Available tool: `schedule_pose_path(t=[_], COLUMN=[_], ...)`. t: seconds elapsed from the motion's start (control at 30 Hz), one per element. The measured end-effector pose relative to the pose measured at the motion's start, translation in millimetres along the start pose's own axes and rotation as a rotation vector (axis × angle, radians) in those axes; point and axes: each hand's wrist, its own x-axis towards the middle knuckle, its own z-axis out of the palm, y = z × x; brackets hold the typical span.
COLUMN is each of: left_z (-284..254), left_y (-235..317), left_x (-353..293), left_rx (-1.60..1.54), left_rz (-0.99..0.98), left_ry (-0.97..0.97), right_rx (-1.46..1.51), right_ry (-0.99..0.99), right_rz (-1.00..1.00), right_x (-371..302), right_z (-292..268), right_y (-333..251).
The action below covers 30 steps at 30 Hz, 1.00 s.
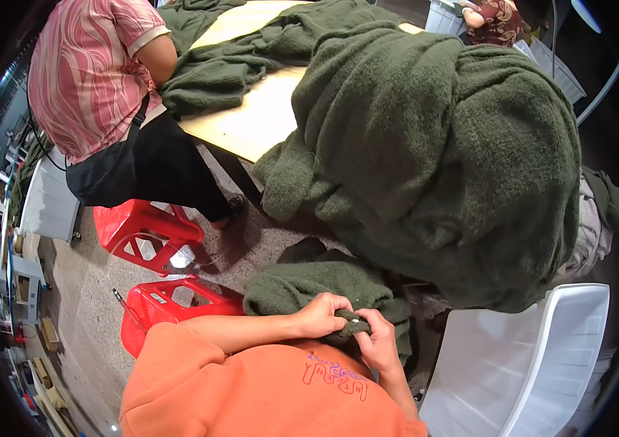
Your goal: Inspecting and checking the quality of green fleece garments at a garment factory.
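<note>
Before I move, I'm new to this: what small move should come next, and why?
Perhaps ease the left hand and right hand slightly apart: both pinch the green cloth close around a small pale spot, which is hard to make out.

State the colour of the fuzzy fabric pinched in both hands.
The fuzzy fabric is dark green, best seen in the head view.

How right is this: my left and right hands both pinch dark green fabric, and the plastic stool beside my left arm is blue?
Not quite: the plastic stool beside your left arm is red, not blue, as the head view shows. The rest stands: your left hand and right hand both pinch dark green fabric.
</note>
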Motion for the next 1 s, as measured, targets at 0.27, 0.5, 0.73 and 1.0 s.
schedule_pose_path(t=[0.27,0.5,0.73,1.0], left_z=[-4,-16,-13,-14], left_y=[-7,-7,-17,-22], left_x=[-8,2,8,8], left_rx=[0.257,-0.198,-0.39,-0.44], left_rz=[0.057,-0.214,-0.083,-0.169], left_ry=[-0.096,-0.224,-0.175,-0.235], right_rx=[-0.068,-0.071,-0.266,-0.359], right_ry=[0.054,0.226,0.169,0.218], right_rz=[-0.154,-0.134,-0.511,-0.534], right_x=[-9,-4,-6,-5], right_z=[19,18,18,21], right_y=[12,3,-3,1])
